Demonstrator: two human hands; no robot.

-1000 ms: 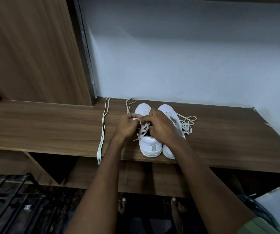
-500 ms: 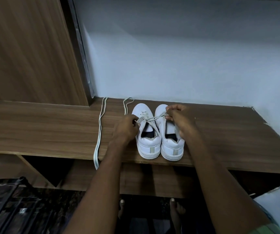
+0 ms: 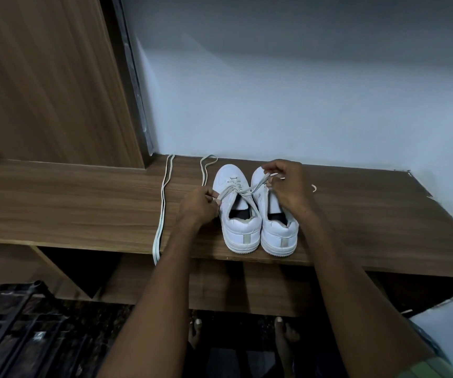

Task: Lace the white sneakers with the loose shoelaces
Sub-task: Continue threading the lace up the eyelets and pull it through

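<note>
- Head view: two white sneakers stand side by side on the table (image 3: 83, 203), heels toward the near edge. The left sneaker (image 3: 237, 214) has lace through its far eyelets; the right sneaker (image 3: 277, 222) shows no lacing that I can make out.
- A second ago both hands were bunched together over the left sneaker's tongue. Now they have drawn apart: the left hand (image 3: 196, 205) sits just left of that sneaker, and the right hand (image 3: 288, 186) has gone across to the far right, above the right sneaker's toe.
- The lace (image 3: 247, 190) now runs stretched between them, crossing over the left sneaker. The left hand's fingers (image 3: 214, 196) are curled, pinching one end; the right hand's fingers (image 3: 270, 170) pinch the other.
- My reading: a crossing has just been pulled snug, so the next eyelet pair on the left sneaker comes next. More than half the task seems to remain.
- A spare lace (image 3: 162, 203) lies doubled on the table to the left, its loop hanging over the near edge, untouched and likely meant for the right sneaker.
</note>
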